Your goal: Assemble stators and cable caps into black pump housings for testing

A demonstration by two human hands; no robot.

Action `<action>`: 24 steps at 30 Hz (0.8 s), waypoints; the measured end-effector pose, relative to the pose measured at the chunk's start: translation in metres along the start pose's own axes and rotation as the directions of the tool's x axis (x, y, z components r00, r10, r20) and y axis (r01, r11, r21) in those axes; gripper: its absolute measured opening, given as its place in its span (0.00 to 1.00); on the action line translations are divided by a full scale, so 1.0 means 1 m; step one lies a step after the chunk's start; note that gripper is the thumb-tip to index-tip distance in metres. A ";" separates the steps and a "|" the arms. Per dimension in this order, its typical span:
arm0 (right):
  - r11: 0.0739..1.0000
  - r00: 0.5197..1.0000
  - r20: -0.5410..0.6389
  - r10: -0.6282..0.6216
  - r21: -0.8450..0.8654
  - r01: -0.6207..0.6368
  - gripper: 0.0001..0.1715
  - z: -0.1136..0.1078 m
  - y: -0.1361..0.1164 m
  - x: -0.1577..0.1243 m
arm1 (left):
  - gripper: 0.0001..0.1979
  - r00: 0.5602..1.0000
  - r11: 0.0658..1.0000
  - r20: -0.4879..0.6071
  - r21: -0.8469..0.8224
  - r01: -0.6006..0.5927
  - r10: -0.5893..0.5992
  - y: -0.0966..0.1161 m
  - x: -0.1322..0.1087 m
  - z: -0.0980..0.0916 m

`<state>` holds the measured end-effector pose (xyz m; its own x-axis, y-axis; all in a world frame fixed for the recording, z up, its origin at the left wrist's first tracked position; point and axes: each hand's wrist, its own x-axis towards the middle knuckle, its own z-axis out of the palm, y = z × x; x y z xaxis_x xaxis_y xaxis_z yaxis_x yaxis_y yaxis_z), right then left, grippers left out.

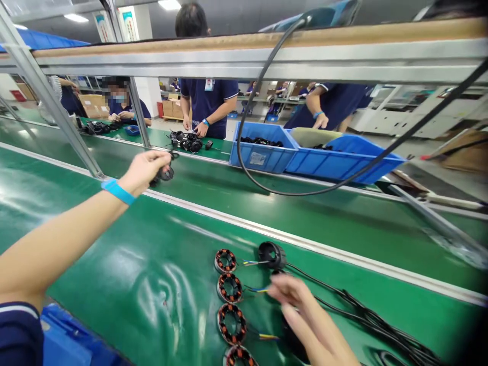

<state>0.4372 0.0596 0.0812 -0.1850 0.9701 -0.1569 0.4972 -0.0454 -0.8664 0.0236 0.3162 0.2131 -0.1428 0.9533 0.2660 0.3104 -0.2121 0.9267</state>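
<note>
My left hand reaches out over the far side of the bench, its fingers closed on a small black plastic part whose exact kind I cannot make out. My right hand is low over the near bench, blurred, with its fingertips beside thin coloured wires; whether it grips them is unclear. A column of copper-wound motor stators lies to its left. Just beyond it sits a black round housing with a cable. Another dark part is mostly hidden under the right hand.
Black cables run across the bench at right. Blue bins holding black parts stand beyond the rail. A hanging black cable loops in front of them. A metal post rises at left. Several co-workers are across the line.
</note>
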 end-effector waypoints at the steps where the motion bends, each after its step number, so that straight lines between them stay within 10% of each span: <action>1: 0.984 1.000 0.004 0.017 0.177 -0.017 0.33 0.005 -0.021 0.022 | 0.15 0.999 1.000 0.042 -0.029 -0.001 0.002 0.002 -0.019 0.016; 6: 0.634 0.967 0.227 0.119 0.732 -0.250 0.46 0.027 -0.117 0.137 | 0.19 0.956 0.995 0.286 -0.090 -0.041 0.065 0.001 -0.114 0.094; 10: 0.652 0.967 0.203 0.157 0.714 -0.255 0.26 0.026 -0.117 0.183 | 0.33 0.827 0.988 0.552 0.037 -0.150 0.105 -0.013 -0.148 0.110; 17: 0.776 0.967 0.181 0.181 0.577 -0.253 0.29 -0.020 -0.080 0.187 | 0.39 0.958 0.735 0.288 0.653 -0.181 -0.019 -0.091 -0.022 0.017; 24: 0.876 0.953 0.251 0.169 0.406 -0.262 0.30 -0.056 -0.047 0.195 | 0.26 0.834 0.433 0.528 0.796 -0.422 -0.158 -0.154 0.069 0.024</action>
<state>0.4247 0.2644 0.1178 -0.3052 0.8573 -0.4146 0.1398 -0.3903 -0.9100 -0.0116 0.4195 0.0827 0.3286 0.9423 -0.0646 0.9430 -0.3236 0.0779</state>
